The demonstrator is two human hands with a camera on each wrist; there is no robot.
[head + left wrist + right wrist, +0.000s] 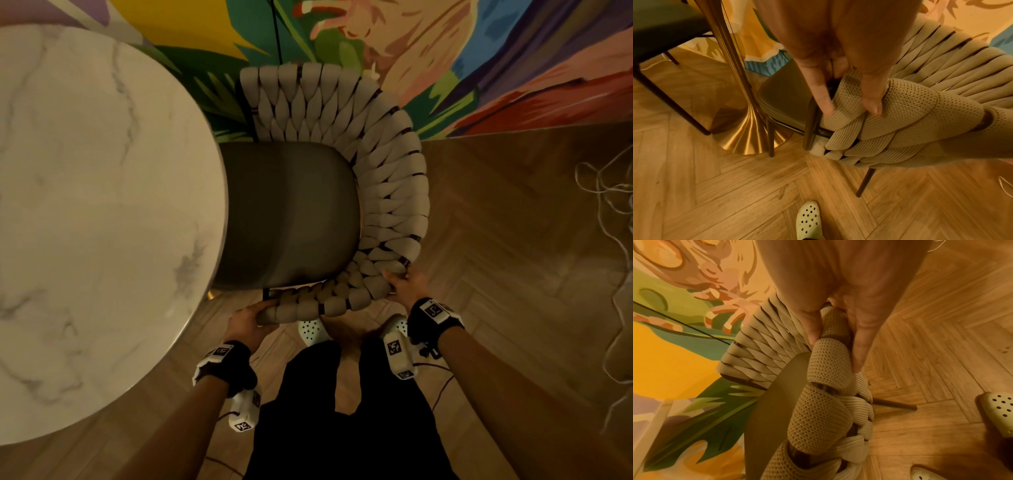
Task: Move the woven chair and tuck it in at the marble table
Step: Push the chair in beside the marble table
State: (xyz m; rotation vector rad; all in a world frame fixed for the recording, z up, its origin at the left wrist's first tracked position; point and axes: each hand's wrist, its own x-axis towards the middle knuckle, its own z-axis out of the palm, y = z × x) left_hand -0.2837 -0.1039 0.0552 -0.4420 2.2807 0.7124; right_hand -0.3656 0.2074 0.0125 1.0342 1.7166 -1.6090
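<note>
Both hands grip the woven chair rim, left hand at its near arm end, right hand further round, and its seat front already slides leftward under the marble table.

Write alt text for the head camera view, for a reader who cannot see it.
Seen from above, a person's left hand and right hand grip the near rim of a woven chair, whose dark seat reaches under the edge of a round marble table on the left. A colourful mural and herringbone wood floor lie behind.
</note>
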